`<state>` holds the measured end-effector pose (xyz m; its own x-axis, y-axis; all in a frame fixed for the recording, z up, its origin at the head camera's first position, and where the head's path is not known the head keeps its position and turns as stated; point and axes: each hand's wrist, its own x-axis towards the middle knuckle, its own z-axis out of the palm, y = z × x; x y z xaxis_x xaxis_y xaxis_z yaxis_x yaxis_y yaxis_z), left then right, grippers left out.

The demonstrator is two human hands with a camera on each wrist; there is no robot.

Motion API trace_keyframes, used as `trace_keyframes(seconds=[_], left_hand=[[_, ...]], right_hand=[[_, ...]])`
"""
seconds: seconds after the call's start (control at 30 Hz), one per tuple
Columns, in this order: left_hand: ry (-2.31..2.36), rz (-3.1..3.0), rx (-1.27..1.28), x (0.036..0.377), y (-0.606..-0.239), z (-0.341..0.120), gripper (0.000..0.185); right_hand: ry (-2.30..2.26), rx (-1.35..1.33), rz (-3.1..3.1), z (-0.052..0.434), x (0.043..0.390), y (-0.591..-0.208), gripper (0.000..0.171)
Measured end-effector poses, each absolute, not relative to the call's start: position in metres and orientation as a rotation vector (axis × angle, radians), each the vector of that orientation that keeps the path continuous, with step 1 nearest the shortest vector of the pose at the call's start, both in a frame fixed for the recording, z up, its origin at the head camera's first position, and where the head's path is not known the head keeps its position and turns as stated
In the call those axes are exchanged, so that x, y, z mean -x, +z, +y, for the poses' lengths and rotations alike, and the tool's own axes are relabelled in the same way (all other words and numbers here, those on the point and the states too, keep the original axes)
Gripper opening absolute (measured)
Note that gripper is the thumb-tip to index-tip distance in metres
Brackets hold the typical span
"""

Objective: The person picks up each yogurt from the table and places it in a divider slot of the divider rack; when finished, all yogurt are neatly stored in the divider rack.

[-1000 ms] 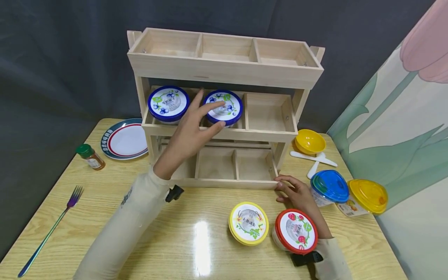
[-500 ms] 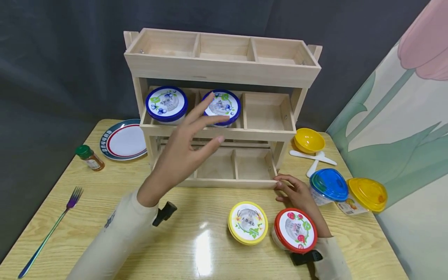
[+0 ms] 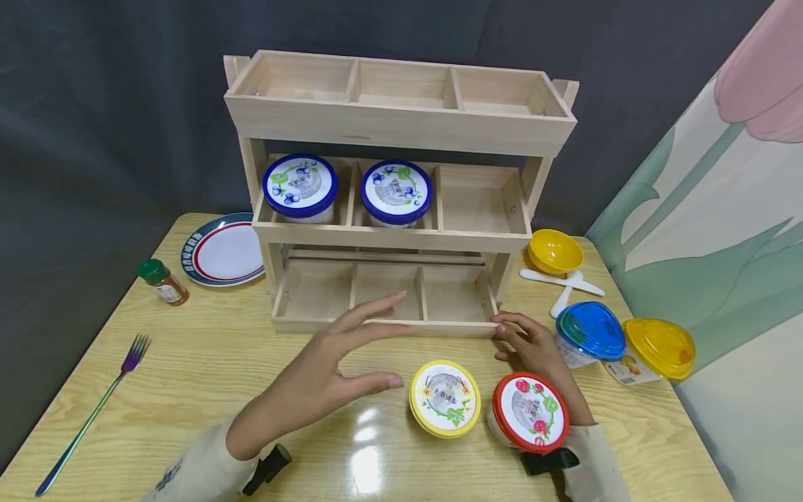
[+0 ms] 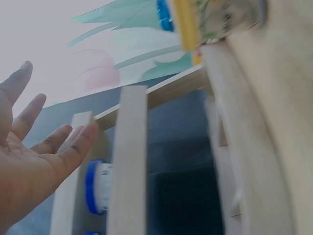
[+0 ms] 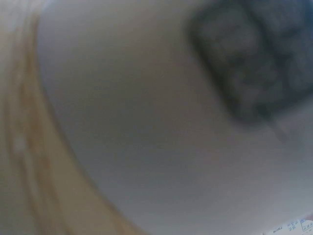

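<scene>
Left hand (image 3: 326, 380) open beside yellow-lidded cup (image 3: 445, 398); red-lidded cup (image 3: 530, 413) perhaps touches right hand (image 3: 533, 348).

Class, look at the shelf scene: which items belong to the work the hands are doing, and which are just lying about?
In the work: wooden rack; two blue-lidded tubs in its middle tier; yellow-lidded tub by the left hand; red-lidded tub by the right hand.

Lying about: plate; spice jar; fork; yellow bowl; white spoons.

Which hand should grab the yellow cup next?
Probably the left hand: it is open, holds nothing and hovers just beside the yellow-lidded cup. The right hand rests against the wooden rack.
</scene>
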<state>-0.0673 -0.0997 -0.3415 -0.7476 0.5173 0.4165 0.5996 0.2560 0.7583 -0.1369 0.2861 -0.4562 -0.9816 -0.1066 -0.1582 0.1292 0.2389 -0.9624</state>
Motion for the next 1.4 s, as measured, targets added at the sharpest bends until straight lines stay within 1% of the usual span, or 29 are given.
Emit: trace_keyframes(seconds=[0.13, 0.27, 0.43, 0.57, 0.77, 1.07, 1.27, 1.4], left_hand=[[-1.54, -2.477, 1.113, 0.06, -0.363, -0.099, 0.058], [-1.542, -2.516, 1.168, 0.054, -0.381, -0.095, 0.055], [-1.539, -2.53, 1.237, 0.048, -0.4, -0.086, 0.054], [-1.485, -2.585, 1.239, 0.047, -0.411, -0.08, 0.054], [-1.506, -2.657, 1.229, 0.05, -0.422, -0.073, 0.054], [-1.602, -2.723, 1.23, 0.054, -0.431, -0.064, 0.049], [-1.717, -2.792, 1.148, 0.053, -0.438, -0.059, 0.044], [-1.943, -2.735, 1.094, 0.053, -0.441, -0.055, 0.04]], right_hand=[[-1.835, -0.021, 2.313, 0.286, 0.137, -0.457, 0.039], [-1.847, -0.03, 2.307, 0.285, 0.137, -0.457, 0.037], [-1.846, -0.08, 2.303, 0.285, 0.136, -0.455, 0.039], [-1.84, -0.101, 2.299, 0.284, 0.137, -0.455, 0.04], [-1.851, -0.097, 2.299, 0.285, 0.136, -0.457, 0.04], [-1.912, -0.084, 2.257, 0.284, 0.136, -0.455, 0.03], [-1.888, -0.071, 2.276, 0.284, 0.135, -0.456, 0.039], [-1.88, -0.078, 2.277, 0.285, 0.135, -0.457, 0.04]])
